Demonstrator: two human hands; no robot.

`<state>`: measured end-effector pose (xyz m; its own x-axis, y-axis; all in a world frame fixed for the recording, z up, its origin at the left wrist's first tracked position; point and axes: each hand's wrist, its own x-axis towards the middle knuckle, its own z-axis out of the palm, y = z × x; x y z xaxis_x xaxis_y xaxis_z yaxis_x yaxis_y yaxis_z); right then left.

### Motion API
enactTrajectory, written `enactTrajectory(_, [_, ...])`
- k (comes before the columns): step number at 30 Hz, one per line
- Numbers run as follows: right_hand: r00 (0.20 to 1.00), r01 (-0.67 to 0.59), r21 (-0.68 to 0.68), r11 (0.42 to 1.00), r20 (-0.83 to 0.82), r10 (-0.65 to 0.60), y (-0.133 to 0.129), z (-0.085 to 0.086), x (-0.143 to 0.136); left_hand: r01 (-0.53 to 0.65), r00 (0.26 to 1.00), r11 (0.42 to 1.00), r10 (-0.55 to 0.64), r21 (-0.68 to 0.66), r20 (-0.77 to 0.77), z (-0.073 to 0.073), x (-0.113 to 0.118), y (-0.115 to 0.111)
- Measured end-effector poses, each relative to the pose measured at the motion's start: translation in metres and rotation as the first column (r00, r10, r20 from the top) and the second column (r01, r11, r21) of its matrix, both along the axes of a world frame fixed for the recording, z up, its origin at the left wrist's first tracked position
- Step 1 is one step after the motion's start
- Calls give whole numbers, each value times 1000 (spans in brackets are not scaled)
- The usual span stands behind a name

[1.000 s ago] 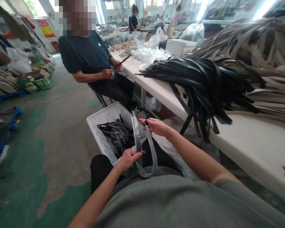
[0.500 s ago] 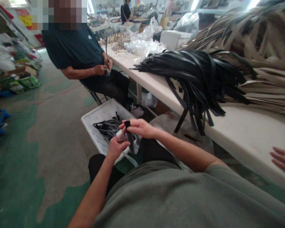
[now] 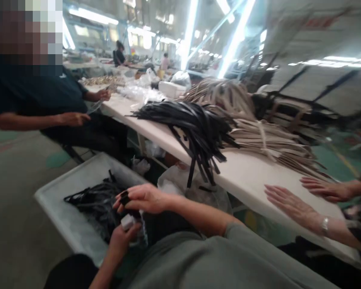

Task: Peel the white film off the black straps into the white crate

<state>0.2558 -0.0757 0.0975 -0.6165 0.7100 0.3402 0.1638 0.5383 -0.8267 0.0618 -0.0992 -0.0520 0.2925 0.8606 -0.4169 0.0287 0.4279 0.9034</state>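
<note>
Head view.

Landmark: white bin [image 3: 58,188], before you.

Your right hand [image 3: 142,198], at the bin's near right side: fingers pinched on a black strip end [image 3: 124,197], its remaining length hidden. Your left hand [image 3: 120,239], just below: closed round a small white piece [image 3: 128,222], blurred, with clear plastic [image 3: 143,230] beside it.

Progress, by judgement: partway. One strip in your grasp; a jumble of black strips [image 3: 98,200] inside the bin; a loose heap of black strips [image 3: 189,120] well right of the bin, apparently a supply. Which lot counts as finished, you cannot tell.

Surface, right of the bin: long white table [image 3: 240,164], also bearing beige strips [image 3: 267,138]; a co-worker's hands [image 3: 291,204] rest flat near its edge.

Room, beyond the bin: a seated person in a dark top [image 3: 33,96], ceiling lights, distant workers.
</note>
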Motion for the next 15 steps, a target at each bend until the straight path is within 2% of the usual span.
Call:
enactTrajectory(1, [998, 61, -28, 998, -26, -62, 3, -3, 0, -72, 997, 997, 70, -29, -43, 4, -7, -4])
enactTrajectory(3, [978, 203, -63, 977, -25, -205, 13, -12, 0, -241, 969, 965, 245, -107, 25, 10, -27, -12])
enactTrajectory(6, [973, 229, -41, 973, -8, -230, 38, -31, -4, -373, 890, 883, 428, -285, 160, 13, -63, -25])
enactTrajectory(9, [971, 237, 53, 970, -42, -235, 61, -41, -13, -452, 825, 808, 540, -378, 167, 8, -84, -43])
enactTrajectory(11, [958, 282, 127, 951, -85, -272, 77, -40, -21, -490, 810, 795, 567, -359, 149, 2, -85, -52])
enactTrajectory(15, [951, 306, 230, 924, -121, -285, 113, -38, -34, -507, 849, 848, 523, -155, 82, -6, -74, -48])
